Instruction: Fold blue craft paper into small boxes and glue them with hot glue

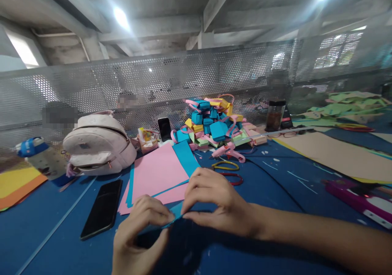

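Between my two hands is a small piece of blue paper (177, 211), seen nearly edge-on. My left hand (142, 226) pinches its left end between thumb and fingers. At the other end, my right hand (211, 197) grips it with the thumb below and fingers above. Just beyond my hands lies a stack of pink paper sheets (161, 166) with blue sheets (186, 156) showing from under it. Scissors with red handles (234, 179) rest past my right hand, beside a yellow-handled pair (226, 166).
A pink glue gun (229, 151) lies before a pile of folded paper boxes (211, 121). A black phone (102, 209), a white backpack (101, 144) and a bottle (45, 160) are at left. At right are brown sheets (337, 150) and a magenta device (358, 201). A perforated metal screen (171, 79) stands behind.
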{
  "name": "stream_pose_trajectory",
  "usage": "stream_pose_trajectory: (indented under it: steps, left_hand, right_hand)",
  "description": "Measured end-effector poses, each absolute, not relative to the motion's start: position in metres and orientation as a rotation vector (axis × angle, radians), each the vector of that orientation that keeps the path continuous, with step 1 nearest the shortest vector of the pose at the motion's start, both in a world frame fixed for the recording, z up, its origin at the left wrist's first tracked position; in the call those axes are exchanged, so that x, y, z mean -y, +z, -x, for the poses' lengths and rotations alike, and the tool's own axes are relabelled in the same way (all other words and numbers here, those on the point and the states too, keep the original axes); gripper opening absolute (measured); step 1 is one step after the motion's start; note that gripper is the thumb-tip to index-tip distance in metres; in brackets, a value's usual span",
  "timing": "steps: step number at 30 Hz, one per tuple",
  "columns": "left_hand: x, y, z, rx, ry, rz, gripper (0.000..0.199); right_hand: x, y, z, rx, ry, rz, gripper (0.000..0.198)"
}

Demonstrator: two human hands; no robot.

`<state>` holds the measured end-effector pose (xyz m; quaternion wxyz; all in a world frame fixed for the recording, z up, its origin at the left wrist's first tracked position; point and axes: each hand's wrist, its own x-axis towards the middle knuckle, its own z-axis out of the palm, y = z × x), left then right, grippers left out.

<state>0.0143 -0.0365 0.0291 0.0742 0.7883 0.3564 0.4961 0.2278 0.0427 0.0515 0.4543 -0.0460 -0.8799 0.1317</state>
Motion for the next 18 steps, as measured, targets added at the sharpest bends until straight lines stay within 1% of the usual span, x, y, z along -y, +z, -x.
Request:
stream_pose_trajectory:
  steps: [18]
  left_hand:
    - [0.0365,0.0295,-0.0145,-1.122,1.543,-2.305,0.017]
  right_hand:
    - [-0.0491,0.0578,-0.2306,2.168,0.296,0.084,0.007]
